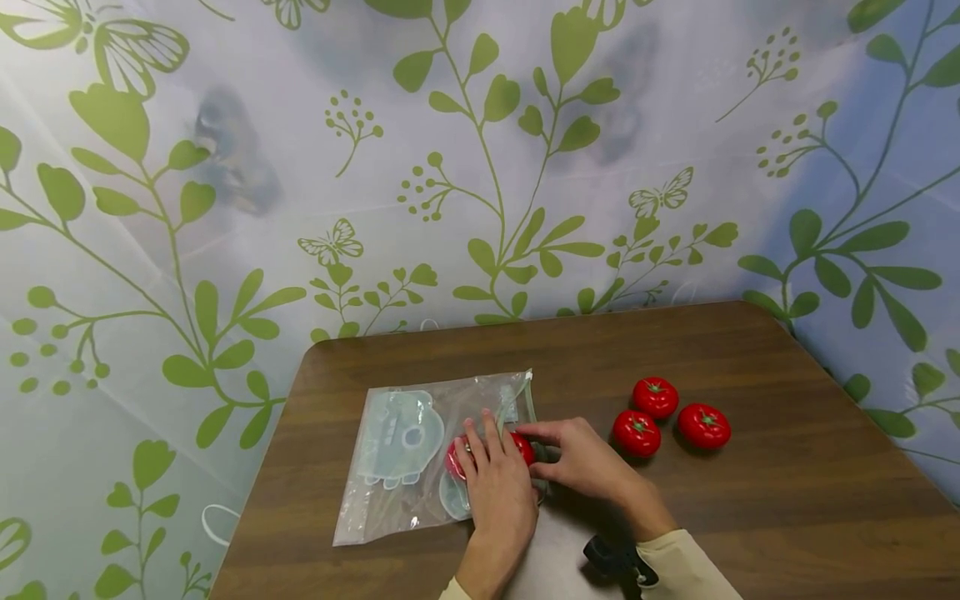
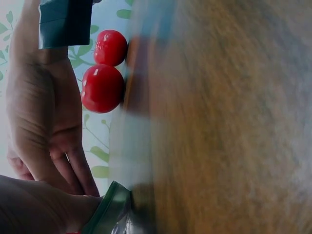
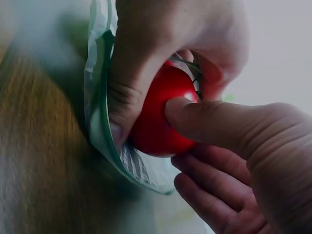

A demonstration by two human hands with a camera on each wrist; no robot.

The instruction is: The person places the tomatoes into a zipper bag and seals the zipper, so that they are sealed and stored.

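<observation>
The leaf-patterned backdrop (image 1: 525, 150) fills the top of the head view, above the brown table (image 1: 795, 417). The clear bag (image 1: 453, 404) lies lower centre; the head view alone shows its pale-blue print, the right wrist view best its curved, green-edged mouth. The left hand (image 1: 501, 482) lies over the bag, fingers straight and slightly apart, its thumb beside the green edge. The right hand (image 1: 588, 462), from the lower right, pinches the held tomato (image 3: 161, 119) between thumb and fingers at that mouth. Another tomato (image 1: 453, 458) shows through the plastic. Three loose tomatoes (image 1: 637, 432) sit right of centre; the left wrist view catches just two, upper left
</observation>
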